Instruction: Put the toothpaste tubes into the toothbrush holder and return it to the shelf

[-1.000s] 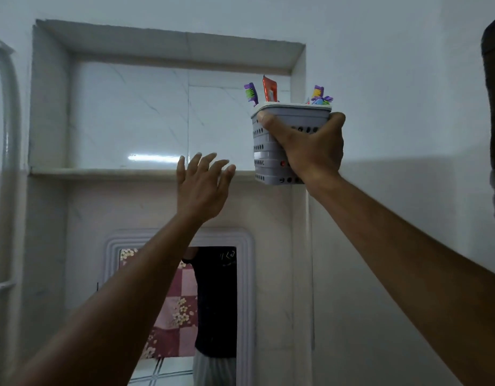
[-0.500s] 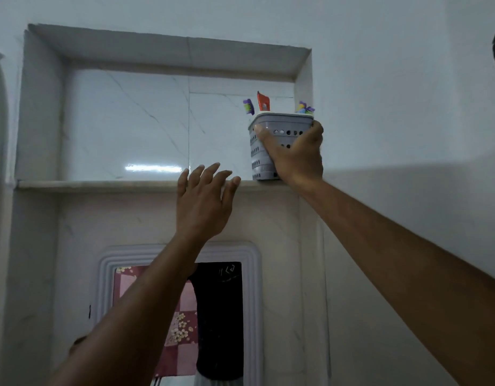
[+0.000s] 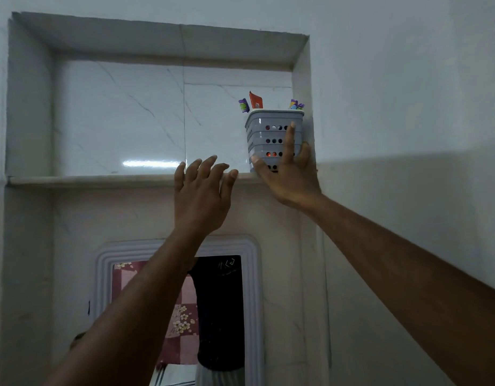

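Observation:
A grey perforated toothbrush holder [image 3: 268, 135] stands on the marble shelf [image 3: 101, 180] in the right corner of the wall niche. A red toothpaste tube [image 3: 255, 100] and purple toothbrush heads [image 3: 244, 105] stick out of its top. My right hand [image 3: 286, 174] lies flat against the holder's front with fingers spread, one finger pointing up its side; it no longer wraps it. My left hand [image 3: 201, 195] hovers open just below the shelf edge, left of the holder, holding nothing.
The niche's right wall [image 3: 302, 101] touches the holder's side. Most of the shelf to the left is bare marble. Below hangs a mirror [image 3: 182, 316] in a white ribbed frame, reflecting a person's dark shirt and a patterned cloth.
My right hand carried the holder from the air onto the shelf's right corner, then loosened its grip to a flat, spread touch. My left hand stayed raised near the shelf edge.

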Motion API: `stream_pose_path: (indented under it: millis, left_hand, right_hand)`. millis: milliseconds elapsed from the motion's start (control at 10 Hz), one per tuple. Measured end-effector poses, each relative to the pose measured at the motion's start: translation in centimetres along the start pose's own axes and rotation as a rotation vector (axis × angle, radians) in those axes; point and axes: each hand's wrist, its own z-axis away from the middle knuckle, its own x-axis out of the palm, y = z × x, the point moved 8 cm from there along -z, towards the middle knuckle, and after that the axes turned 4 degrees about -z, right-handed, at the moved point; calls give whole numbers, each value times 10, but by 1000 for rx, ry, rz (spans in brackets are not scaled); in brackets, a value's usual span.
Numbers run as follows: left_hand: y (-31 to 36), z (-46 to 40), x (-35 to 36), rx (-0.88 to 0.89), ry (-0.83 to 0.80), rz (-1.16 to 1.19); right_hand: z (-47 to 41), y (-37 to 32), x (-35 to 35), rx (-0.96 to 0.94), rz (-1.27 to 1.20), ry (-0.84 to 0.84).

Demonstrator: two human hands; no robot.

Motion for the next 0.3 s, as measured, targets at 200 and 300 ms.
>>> stream_pose_path:
  millis: [200,300]
  left_hand:
    - [0,-1,-1,14,-27,37]
    - [-2,-5,-3,24,-26,61]
  right_hand:
    - [16,4,-8,-64,-75,82]
    - [30,9,-9,-95,-89,131]
